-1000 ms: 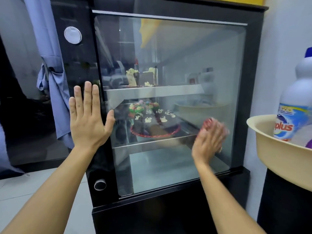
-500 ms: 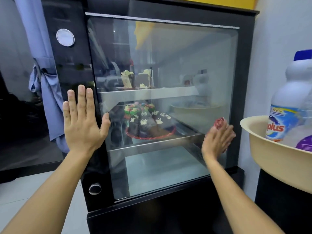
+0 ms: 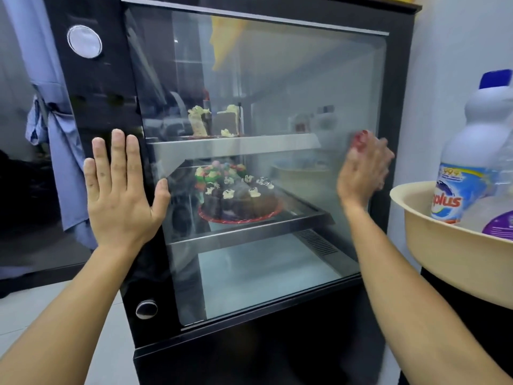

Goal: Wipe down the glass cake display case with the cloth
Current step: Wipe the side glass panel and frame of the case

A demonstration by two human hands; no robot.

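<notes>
Head view: display case (image 3: 399, 112) holds cake (image 3: 238, 195); basin (image 3: 444, 245) holds bottle (image 3: 472, 151); hand grips unclear.

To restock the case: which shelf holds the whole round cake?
The middle shelf: the round cake sits there on a red plate, while the upper shelf holds only slices.

To our right we see a beige plastic basin (image 3: 455, 262) holding a white blue-capped detergent bottle (image 3: 480, 151). At left, a light blue cloth garment (image 3: 59, 173) hangs above the pale tiled floor (image 3: 25, 309).
</notes>
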